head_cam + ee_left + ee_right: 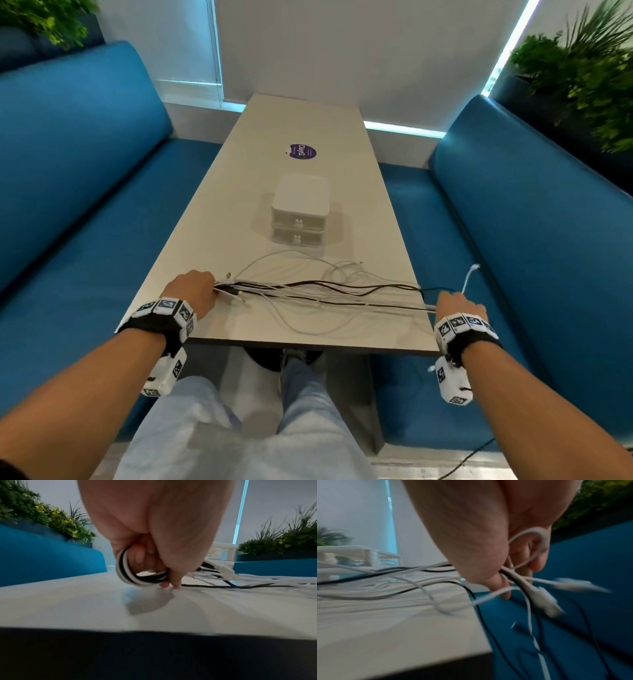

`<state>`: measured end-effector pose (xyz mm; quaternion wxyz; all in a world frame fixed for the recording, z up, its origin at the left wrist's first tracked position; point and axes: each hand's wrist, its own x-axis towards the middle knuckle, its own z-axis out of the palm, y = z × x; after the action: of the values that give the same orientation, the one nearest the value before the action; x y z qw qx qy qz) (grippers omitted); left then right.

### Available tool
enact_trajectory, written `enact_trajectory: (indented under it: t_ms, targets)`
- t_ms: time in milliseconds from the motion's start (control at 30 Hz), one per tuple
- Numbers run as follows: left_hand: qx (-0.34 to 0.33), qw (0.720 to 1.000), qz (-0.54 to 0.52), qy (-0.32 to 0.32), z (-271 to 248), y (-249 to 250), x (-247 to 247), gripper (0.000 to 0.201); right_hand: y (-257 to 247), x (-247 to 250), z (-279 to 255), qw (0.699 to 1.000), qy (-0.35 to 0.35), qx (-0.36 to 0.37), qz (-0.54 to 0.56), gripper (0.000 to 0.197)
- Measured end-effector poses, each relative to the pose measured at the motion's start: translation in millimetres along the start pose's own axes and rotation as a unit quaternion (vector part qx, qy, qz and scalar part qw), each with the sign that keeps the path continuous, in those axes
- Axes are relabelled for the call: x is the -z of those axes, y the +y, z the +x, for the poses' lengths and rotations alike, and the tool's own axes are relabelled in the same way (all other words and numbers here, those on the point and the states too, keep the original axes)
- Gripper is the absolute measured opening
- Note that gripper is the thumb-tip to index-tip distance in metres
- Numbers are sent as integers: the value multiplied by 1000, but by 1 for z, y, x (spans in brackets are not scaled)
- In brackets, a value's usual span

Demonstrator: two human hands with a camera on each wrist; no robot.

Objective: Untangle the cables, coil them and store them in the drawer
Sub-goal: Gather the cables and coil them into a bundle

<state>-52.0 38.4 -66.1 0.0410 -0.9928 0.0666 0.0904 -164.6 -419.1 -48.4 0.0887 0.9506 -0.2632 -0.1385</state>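
Observation:
Several white and black cables (325,291) stretch across the near end of the pale table (308,137), from one hand to the other. My left hand (191,287) grips one end of the bundle at the table's left side; in the left wrist view its fingers (147,555) curl round folded cable loops (125,574). My right hand (455,305) grips the other end just past the table's right edge, with plug ends (546,600) dangling below it. A white two-drawer box (299,209), both drawers closed, stands at the table's middle behind the cables.
Blue upholstered benches (85,171) flank the table on both sides. A purple round sticker (300,151) lies on the far part of the table. Green plants (589,75) stand behind the benches. My legs are under the near table edge (291,344).

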Motion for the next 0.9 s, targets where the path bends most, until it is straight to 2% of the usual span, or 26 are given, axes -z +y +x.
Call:
enact_trajectory:
  t_ms: [200, 300, 367, 433, 533, 567, 633, 733, 800, 900]
  targets:
    - [11, 1000, -7, 4, 2, -1, -1, 19, 29, -28, 1, 997, -47, -9, 57, 20]
    - [12, 1000, -10, 7, 4, -2, -3, 20, 32, -33, -1, 998, -32, -19, 48, 15]
    - [14, 1000, -15, 11, 5, -2, -4, 20, 33, -34, 1, 998, -31, -24, 46, 20]
    - [15, 1000, -20, 15, 5, -2, -4, 19, 34, -36, 4, 993, -58, -21, 101, 39]
    - [15, 1000, -23, 14, 5, 0, -2, 18, 35, -31, 4, 976, -104, 10, 191, 81]
    - [16, 999, -24, 14, 5, 1, -2, 18, 35, -29, 4, 974, -115, 21, 197, 89]
    - [13, 1000, -22, 13, 5, 1, 0, 18, 35, -23, 3, 975, -125, 23, 181, 88]
    - [6, 1000, -18, 6, 4, 3, 2, 18, 25, -11, 1, 981, -79, 40, 175, 74]
    - [1, 1000, -18, 6, 4, 6, 3, 18, 13, -1, -2, 981, -27, 47, 184, 94]
    - [-3, 1000, -16, 3, 4, 11, 4, 17, -6, 13, -3, 989, -25, 66, 130, 133]
